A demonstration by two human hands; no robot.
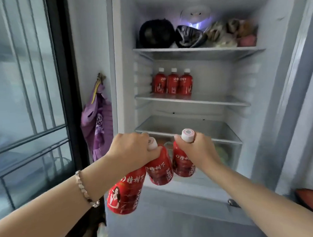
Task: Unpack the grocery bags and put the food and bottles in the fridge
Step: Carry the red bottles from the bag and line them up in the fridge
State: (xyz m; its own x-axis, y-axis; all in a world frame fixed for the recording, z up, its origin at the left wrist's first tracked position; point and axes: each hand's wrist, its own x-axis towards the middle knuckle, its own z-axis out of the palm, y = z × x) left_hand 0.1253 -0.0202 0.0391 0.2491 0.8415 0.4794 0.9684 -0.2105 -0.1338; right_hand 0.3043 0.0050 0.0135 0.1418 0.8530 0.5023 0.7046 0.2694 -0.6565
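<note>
The fridge [124,66] stands open in front of me. My left hand [134,151] grips two red bottles by their necks: one [125,193] hangs low and tilted, the other [159,170] sits beside it. My right hand [198,148] holds a third red bottle [182,163] by its neck, its white cap [187,135] sticking up. All three bottles hang in front of the fridge's lower shelf [215,132]. On the middle shelf [214,101] three matching red bottles [172,82] stand in a row at the left.
The top shelf [194,50] carries dark bags [157,34], a patterned bowl [189,35] and wrapped food [229,34]. A crisper drawer [225,154] with greens sits low. A purple bag [98,117] hangs on the wall at left, beside a barred window [25,88].
</note>
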